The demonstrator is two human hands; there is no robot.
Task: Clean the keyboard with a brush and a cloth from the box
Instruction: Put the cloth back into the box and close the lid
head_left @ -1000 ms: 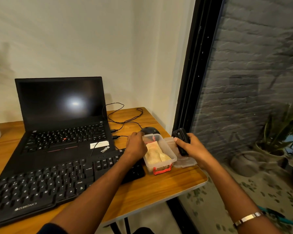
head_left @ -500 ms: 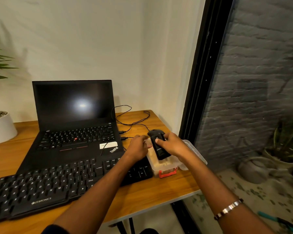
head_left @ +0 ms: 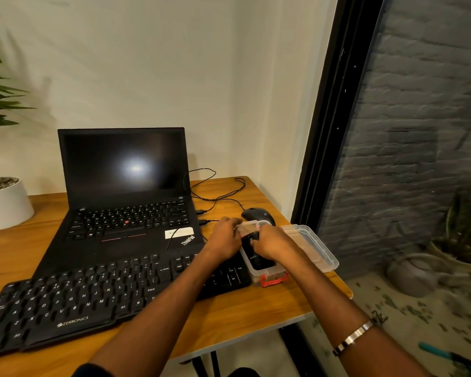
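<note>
Hands: two, both at one box (head_left: pixel 267 272), 3 o'clock of one keyboard (head_left: pixel 98 297); left hand (head_left: pixel 225 236) gripping box rim; right hand (head_left: pixel 272 242) curled on black brush (head_left: pixel 256 255) inside; one lid (head_left: pixel 314 247) beside.

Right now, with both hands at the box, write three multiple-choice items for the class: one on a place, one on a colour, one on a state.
1. Where does the clear box stand?
A. by the keyboard's right end
B. on the laptop
C. beside the plant pot

2. What colour is the box's front clasp?
A. blue
B. red
C. green

3. What state is the box's lid in?
A. snapped shut on the box
B. off, lying on the box's right
C. held up in the left hand

Answers:
1 A: the box stands against the right end of the keyboard, on the table.
2 B: the clasp shows red.
3 B: the lid lies flat on the table, and the right hand holds a black brush over the open box.
</note>
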